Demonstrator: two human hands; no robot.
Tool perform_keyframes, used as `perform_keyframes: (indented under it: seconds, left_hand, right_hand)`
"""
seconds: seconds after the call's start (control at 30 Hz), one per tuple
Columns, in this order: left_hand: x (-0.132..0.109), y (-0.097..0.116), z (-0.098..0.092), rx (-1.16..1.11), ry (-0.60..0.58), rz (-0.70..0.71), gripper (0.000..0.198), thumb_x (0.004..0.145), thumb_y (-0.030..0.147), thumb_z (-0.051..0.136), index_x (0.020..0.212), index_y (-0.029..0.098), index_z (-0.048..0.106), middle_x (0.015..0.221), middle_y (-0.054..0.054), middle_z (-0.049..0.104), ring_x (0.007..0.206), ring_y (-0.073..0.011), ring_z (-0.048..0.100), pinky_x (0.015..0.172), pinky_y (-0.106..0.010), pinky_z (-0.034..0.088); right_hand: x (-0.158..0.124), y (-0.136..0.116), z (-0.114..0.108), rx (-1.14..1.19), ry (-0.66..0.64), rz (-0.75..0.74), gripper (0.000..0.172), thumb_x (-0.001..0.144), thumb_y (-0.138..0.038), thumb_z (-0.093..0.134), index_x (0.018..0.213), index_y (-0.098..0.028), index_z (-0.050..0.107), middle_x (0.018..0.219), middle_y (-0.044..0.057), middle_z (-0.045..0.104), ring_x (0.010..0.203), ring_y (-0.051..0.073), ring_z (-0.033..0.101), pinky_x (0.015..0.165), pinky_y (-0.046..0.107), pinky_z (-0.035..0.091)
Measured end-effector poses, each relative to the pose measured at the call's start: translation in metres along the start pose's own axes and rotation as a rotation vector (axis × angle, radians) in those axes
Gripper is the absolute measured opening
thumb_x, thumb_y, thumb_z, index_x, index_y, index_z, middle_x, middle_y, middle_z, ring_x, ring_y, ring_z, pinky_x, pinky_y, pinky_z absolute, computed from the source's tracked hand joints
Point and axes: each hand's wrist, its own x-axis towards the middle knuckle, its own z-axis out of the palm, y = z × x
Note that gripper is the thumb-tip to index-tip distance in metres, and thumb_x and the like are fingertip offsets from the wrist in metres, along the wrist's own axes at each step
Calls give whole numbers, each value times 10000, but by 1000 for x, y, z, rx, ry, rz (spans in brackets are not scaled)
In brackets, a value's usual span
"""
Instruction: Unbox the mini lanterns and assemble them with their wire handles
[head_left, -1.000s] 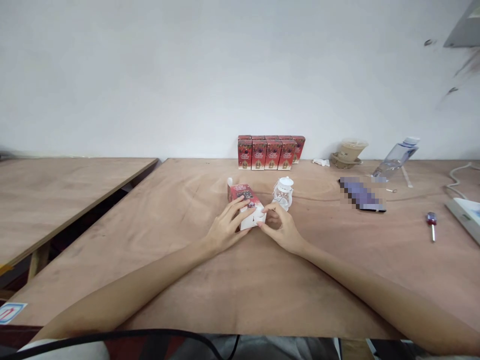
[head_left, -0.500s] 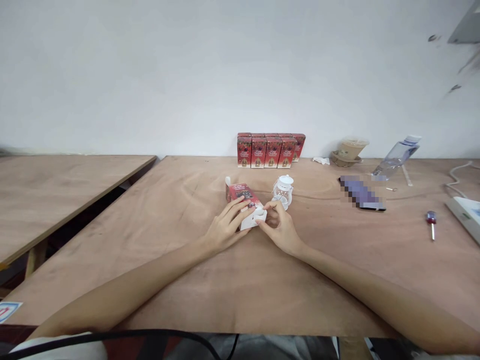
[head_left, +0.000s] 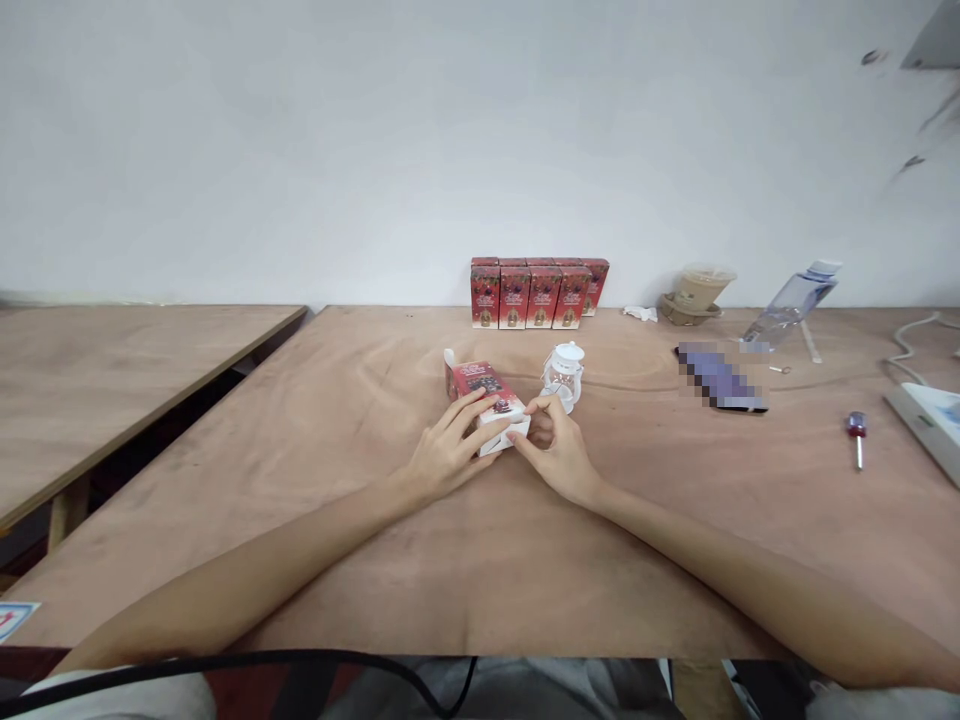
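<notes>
A red printed cardboard box (head_left: pixel 487 380) lies on the wooden table, its white near end (head_left: pixel 514 436) facing me and a flap standing up at its far end. My left hand (head_left: pixel 450 445) lies over the box's left side, fingers across its top and near end, holding it. At the near end, the thumb and fingertips of my right hand (head_left: pixel 553 450) close on the box's white flap edge. Just beyond the right hand stands a small white lantern (head_left: pixel 564 378) with clear sides and a handle, upright and apart from the fingers.
Several red boxes (head_left: pixel 529 297) stand in rows against the wall. Further right are a lidded cup (head_left: pixel 703 288), a tilted clear bottle (head_left: pixel 791 303), a phone (head_left: pixel 720 380), a screwdriver (head_left: pixel 856 438) and a white device (head_left: pixel 926 425). A second table (head_left: pixel 135 370) lies left across a gap.
The white flap at the box's near end sits flatter and more closed now. Both hands stay on the box in nearly the same place. The whole view has shifted slightly.
</notes>
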Motion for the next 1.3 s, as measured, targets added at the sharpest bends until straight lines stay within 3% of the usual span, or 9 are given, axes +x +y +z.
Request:
perform_keyframes:
  seconds: [0.43,0.6,0.83,1.07,1.3]
  left_hand:
    - [1,1,0,-3,9,-4,269,844,288,591,1082,174,537,1215,-143,599,1228,-266,504,907,-420,537]
    - [4,4,-1,97,12,41,185,843,287,592,1003,196,600,1221,-136,583,1216,-272,505,862,-385,555]
    - [5,5,-2,189,-1,89,115,829,290,602,898,200,624,1199,-137,575,1198,-281,505,777,-335,571]
    - [0,2,-1,174,4,81,102,838,287,596,893,208,630,1209,-127,567,1229,-277,490,837,-344,555]
    - [0,2,-2,192,-45,107,144,858,272,570,989,246,623,1252,-129,545,1259,-292,462,858,-381,548]
  right_hand:
    - [-1,-3,0,-88,29,1,266,736,-270,589,907,-233,389,869,11,588,726,154,612,672,328,535]
    - [-1,-4,0,-92,26,-20,287,722,-243,585,908,-237,367,921,20,545,728,147,594,686,335,529]
    - [0,-1,-4,-67,-55,-104,265,743,-208,566,914,-239,365,947,31,508,833,160,564,721,325,515]
    - [0,-2,-11,-47,-125,-186,188,768,-204,576,844,-227,405,965,43,445,912,171,506,745,311,505]
    - [2,-5,-15,-28,-169,-146,187,790,-262,593,811,-226,410,1007,57,437,962,185,494,737,308,509]
